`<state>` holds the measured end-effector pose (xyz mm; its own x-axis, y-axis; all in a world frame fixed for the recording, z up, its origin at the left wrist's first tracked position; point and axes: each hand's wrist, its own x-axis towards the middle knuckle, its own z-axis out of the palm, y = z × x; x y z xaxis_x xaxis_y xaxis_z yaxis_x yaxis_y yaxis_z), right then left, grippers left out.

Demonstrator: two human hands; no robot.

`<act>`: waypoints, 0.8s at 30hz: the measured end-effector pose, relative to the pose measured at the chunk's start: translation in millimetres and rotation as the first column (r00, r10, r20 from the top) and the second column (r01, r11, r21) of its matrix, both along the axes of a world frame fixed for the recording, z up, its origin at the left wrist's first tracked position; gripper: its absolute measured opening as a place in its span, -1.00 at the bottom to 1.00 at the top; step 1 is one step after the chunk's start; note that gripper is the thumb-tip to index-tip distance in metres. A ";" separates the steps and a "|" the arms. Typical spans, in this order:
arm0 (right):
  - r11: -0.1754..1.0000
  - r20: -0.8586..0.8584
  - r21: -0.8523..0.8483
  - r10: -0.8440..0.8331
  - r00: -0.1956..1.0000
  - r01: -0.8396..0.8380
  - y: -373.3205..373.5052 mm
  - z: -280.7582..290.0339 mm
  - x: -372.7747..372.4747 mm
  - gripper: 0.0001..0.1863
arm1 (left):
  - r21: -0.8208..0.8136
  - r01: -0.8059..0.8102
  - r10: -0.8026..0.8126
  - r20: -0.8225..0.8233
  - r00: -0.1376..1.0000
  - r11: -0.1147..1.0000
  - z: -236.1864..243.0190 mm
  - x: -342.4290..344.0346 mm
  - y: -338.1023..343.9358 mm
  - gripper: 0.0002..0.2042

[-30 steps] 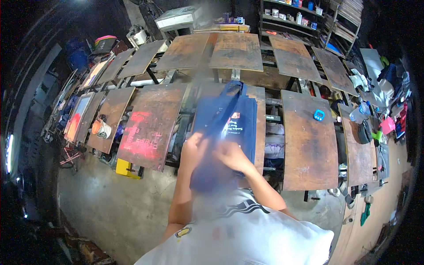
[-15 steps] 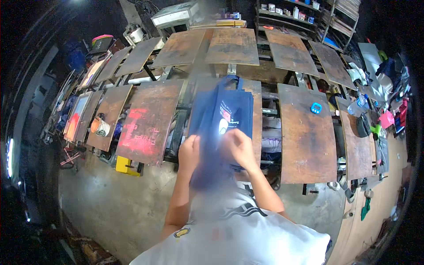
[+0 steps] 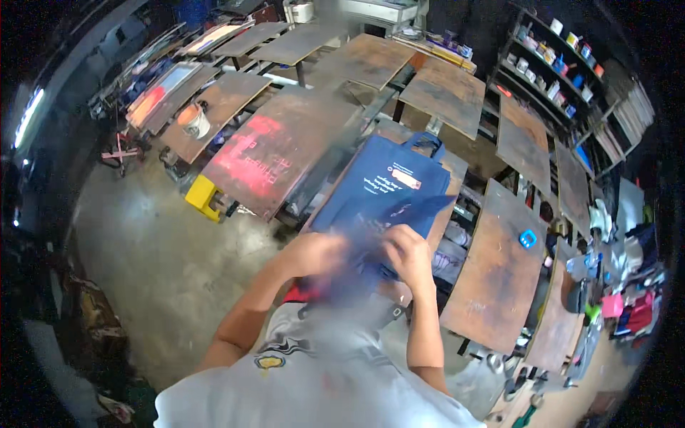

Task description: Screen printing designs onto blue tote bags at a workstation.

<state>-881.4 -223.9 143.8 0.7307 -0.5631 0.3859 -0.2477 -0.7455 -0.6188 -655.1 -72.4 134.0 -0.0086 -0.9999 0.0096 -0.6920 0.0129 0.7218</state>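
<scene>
A navy blue tote bag [image 3: 371, 187] with pale print lies flat on a brown board, its handle loops [image 3: 427, 146] pointing away from me. Over its near part, a darker blue fold of bag cloth [image 3: 421, 214] is lifted, one corner sticking out to the right. My right hand [image 3: 410, 257] is closed, thumb and fingers pinching the near edge of this cloth. My left hand [image 3: 319, 254] is closed at the cloth's left side, its fingertips partly lost in a blurred band. Whether the fold belongs to the flat bag or to a second one, I cannot tell.
Brown boards stand in two rows, one with pink-red stains [image 3: 251, 153] at left. A blue timer [image 3: 527, 238] sits on the right board [image 3: 492, 285]. A paint-smeared bucket [image 3: 193, 121] is farther left, a yellow stool [image 3: 204, 197] below, loaded shelves [image 3: 549, 64] at back right.
My view has turned, so the boards appear tilted. The cloth held up between my hands has come down toward me, uncovering the flat bag's printed face. Both hands stay closed.
</scene>
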 end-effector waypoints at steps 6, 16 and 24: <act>0.977 0.070 -0.009 -0.212 0.975 0.213 3.7 30.5 -10.2 -0.89 | -0.245 -0.120 0.100 -0.092 0.991 0.962 2.2 38.5 22.1 -0.80; 0.910 0.349 0.407 -0.233 0.908 0.077 59.6 73.0 131.3 -0.83 | -0.220 -0.570 0.385 -0.546 0.744 0.791 -12.5 193.4 142.2 -0.73; 0.451 0.372 0.874 -0.386 0.844 -0.179 85.5 73.3 233.1 -0.73 | 0.097 -0.473 0.478 -0.326 0.816 0.875 -132.1 261.5 258.5 -0.32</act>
<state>-648.3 -138.4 217.1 0.5229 -0.8465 -0.1002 0.2367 0.2571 -0.9369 -393.6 186.2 1.9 0.4696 -0.8787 -0.0856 -0.3314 -0.2653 0.9054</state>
